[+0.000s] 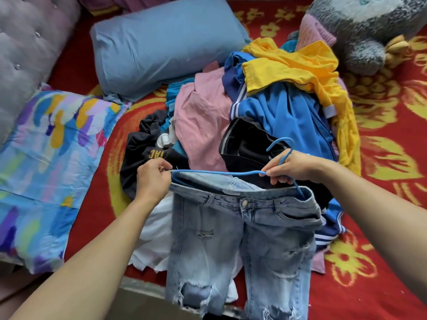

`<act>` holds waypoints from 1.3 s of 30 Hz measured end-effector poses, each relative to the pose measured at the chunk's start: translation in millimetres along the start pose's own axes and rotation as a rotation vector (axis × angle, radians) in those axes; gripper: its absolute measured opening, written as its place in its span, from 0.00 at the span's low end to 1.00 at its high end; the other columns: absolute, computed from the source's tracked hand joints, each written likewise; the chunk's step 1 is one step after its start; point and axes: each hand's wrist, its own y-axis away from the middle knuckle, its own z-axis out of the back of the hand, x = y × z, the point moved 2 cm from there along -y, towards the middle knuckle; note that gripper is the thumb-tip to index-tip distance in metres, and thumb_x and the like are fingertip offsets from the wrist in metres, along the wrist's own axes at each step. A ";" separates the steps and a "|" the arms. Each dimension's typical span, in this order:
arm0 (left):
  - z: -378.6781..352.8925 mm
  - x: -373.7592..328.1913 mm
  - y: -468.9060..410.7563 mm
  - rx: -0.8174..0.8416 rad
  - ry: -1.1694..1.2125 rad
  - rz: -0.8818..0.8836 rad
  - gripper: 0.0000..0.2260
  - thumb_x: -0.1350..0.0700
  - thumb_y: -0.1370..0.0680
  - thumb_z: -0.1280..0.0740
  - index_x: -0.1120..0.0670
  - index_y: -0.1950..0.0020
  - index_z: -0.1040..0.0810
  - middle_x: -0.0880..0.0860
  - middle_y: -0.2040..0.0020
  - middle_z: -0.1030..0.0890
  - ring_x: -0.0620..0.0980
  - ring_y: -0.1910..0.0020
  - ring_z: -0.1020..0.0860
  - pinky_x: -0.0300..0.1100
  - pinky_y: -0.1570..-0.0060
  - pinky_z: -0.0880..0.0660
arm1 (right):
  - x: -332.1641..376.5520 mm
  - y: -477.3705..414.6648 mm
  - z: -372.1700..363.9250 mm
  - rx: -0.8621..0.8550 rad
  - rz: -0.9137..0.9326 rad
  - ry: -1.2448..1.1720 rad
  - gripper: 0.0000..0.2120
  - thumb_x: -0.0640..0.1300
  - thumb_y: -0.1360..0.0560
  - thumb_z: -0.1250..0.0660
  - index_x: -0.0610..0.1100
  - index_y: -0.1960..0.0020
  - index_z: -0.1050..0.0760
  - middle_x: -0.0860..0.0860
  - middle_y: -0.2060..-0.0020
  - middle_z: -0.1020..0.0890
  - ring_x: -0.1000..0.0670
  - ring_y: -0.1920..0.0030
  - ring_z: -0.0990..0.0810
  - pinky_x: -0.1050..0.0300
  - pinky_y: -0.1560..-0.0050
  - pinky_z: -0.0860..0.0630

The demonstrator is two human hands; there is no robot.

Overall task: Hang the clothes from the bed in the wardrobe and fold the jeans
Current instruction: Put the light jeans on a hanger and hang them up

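Light blue ripped jeans (242,236) hang in front of me over the bed's near edge, their waistband threaded on a thin blue wire hanger (217,173). My left hand (153,176) pinches the hanger's left end together with the waistband corner. My right hand (287,168) grips the hanger near its hook, whose curl rises above my fingers. Behind lies a heap of clothes: a pink shirt (203,121), a blue jacket with white stripes (284,112), a yellow garment (298,65), a black printed top (143,153) and a white cloth (154,241).
The bed has a red sheet with yellow flowers (381,158). A blue pillow (161,45) and a multicoloured pillow (44,167) lie to the left by the grey tufted headboard (25,49). A grey plush toy (369,31) sits at the far right.
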 end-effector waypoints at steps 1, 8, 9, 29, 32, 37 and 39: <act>0.8 2.2 1.2 0.019 -0.036 0.004 0.10 0.67 0.30 0.36 0.57 0.56 0.17 0.56 0.58 0.20 0.58 0.54 0.22 0.45 0.55 0.29 | 2.6 -0.9 2.6 -0.001 -0.001 0.013 0.07 0.37 0.24 0.33 0.43 0.52 0.16 0.46 0.69 0.18 0.52 0.71 0.28 0.58 0.71 0.31; -7.2 -49.8 -10.6 0.094 0.248 0.010 0.09 0.66 0.30 0.33 0.56 0.54 0.17 0.51 0.62 0.19 0.49 0.61 0.21 0.35 0.59 0.26 | 30.3 -26.5 -57.2 0.011 0.078 0.346 0.09 0.37 0.26 0.35 0.45 0.54 0.16 0.51 0.71 0.18 0.62 0.76 0.27 0.72 0.73 0.35; -9.0 -52.4 -15.2 0.186 0.338 0.033 0.09 0.65 0.29 0.32 0.55 0.52 0.18 0.50 0.61 0.19 0.48 0.61 0.21 0.33 0.59 0.26 | 26.2 -28.4 -59.1 -0.011 0.089 0.289 0.09 0.36 0.26 0.34 0.44 0.53 0.16 0.51 0.71 0.18 0.62 0.75 0.27 0.72 0.72 0.35; -61.2 -10.4 13.6 0.410 0.139 -0.180 0.11 0.45 0.27 0.28 0.49 0.50 0.17 0.47 0.59 0.16 0.49 0.57 0.19 0.45 0.54 0.26 | -35.9 7.6 21.9 -0.437 0.040 0.036 0.17 0.52 0.32 0.24 0.52 0.45 0.20 0.53 0.50 0.16 0.53 0.47 0.18 0.51 0.40 0.24; -67.2 -5.0 15.4 0.319 0.214 -0.102 0.10 0.45 0.29 0.26 0.50 0.55 0.16 0.47 0.62 0.16 0.47 0.59 0.19 0.46 0.54 0.25 | -82.4 25.8 23.4 -0.411 -0.053 0.162 0.12 0.54 0.30 0.26 0.45 0.58 0.19 0.50 0.65 0.18 0.51 0.65 0.22 0.50 0.56 0.24; -70.0 0.2 9.2 0.268 0.205 -0.067 0.12 0.44 0.29 0.27 0.52 0.56 0.16 0.51 0.62 0.16 0.49 0.58 0.19 0.47 0.56 0.26 | -118.3 45.9 20.8 -0.681 0.062 0.006 0.16 0.46 0.23 0.32 0.52 0.69 0.24 0.59 0.76 0.27 0.60 0.71 0.31 0.55 0.66 0.33; -65.6 1.2 6.2 0.226 0.217 -0.031 0.13 0.46 0.26 0.29 0.55 0.58 0.17 0.54 0.62 0.16 0.50 0.58 0.20 0.44 0.58 0.30 | -129.4 50.5 32.0 -0.884 0.050 -0.149 0.12 0.47 0.22 0.33 0.52 0.64 0.21 0.60 0.73 0.22 0.57 0.66 0.26 0.49 0.61 0.24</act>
